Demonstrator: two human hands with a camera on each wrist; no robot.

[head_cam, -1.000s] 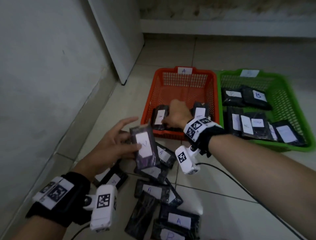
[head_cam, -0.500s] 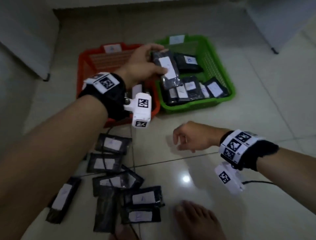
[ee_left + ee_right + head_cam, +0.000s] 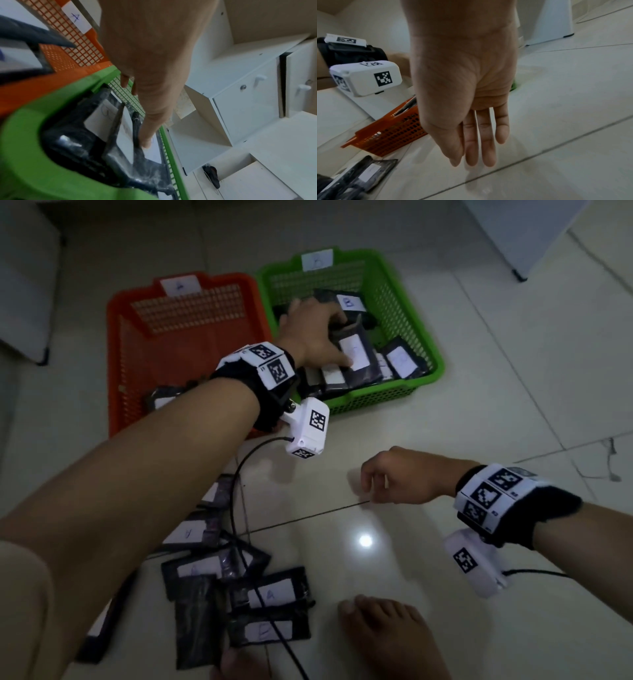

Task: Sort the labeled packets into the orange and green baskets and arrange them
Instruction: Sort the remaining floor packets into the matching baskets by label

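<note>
Pinching a packet over the green basket, the left hand could drop it crooked onto the row; the right hand hangs slack, holding nothing.

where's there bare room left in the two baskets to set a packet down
The orange basket has the most room: its bare floor runs from the far wall with the A label almost to the near edge, where packets lie behind the forearm. The green basket is crowded; overlapping packets fill its near half under the left hand, leaving only a strip by the far wall.
</note>
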